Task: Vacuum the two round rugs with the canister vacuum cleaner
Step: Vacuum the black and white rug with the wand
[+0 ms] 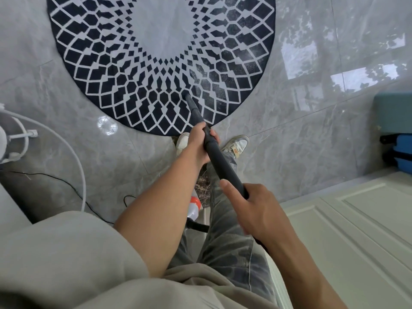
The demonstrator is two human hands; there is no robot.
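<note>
Wand tip down on the round rug [160, 52]! The dark vacuum wand [219, 162] slants away from me, and its nozzle [187, 97] touches the rug's black-and-white diamond pattern, just inside the near rim. The rug lies flat on the grey marble floor [312, 134], its near edge right in front of my toes, its far part cut off at the top of the view. I can see only this one rug.

My left hand [199, 142] grips the wand forward, at the joint where the tube thickens, above the rug's near edge; its fingers [214, 136] are wrapped right round the tube. My right hand [260, 210] holds the rear end, clenched round it with the thumb lying along the top.

Below the wand are grey jeans [227, 237] and two pale sneakers: the right shoe [237, 144] and the left shoe [181, 141], both just short of the rug. Between the legs sits an orange and white object [194, 205]; I cannot tell what it is.

To the left is a white stand [13, 139] with a white hoop, and a thin black cord [66, 182] trails across the floor. To the right, a blue suitcase [399, 150] stands beside a white panelled cabinet [356, 219].
</note>
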